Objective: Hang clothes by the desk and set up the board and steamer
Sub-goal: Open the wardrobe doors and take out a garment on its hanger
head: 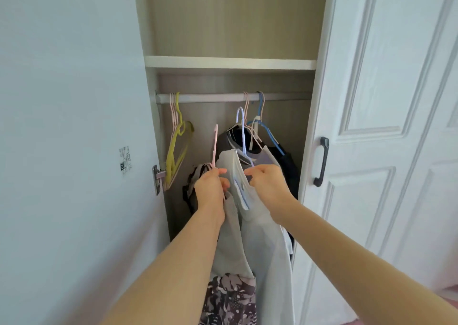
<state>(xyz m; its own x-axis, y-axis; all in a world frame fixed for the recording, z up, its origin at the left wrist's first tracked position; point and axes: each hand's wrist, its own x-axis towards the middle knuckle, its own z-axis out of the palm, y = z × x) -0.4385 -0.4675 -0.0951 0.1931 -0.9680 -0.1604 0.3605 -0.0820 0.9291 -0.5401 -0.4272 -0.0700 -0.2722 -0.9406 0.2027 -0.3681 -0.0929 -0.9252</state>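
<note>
single view: head-worn wide-angle camera, standing close before an open wardrobe (pixel 230 27), facing straight into it. the rail (pixel 218 98) crosses the upper-middle frame. wall (pixel 62 89) fills the left side, the open door (pixel 386 89) the right. left hand (pixel 210 188) and right hand (pixel 269 185) reach in from the bottom edge, near frame centre.

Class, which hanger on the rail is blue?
The blue hanger at the rail's right end, carrying a dark garment; the bare hangers at the left end are pink and yellow-green.
</note>
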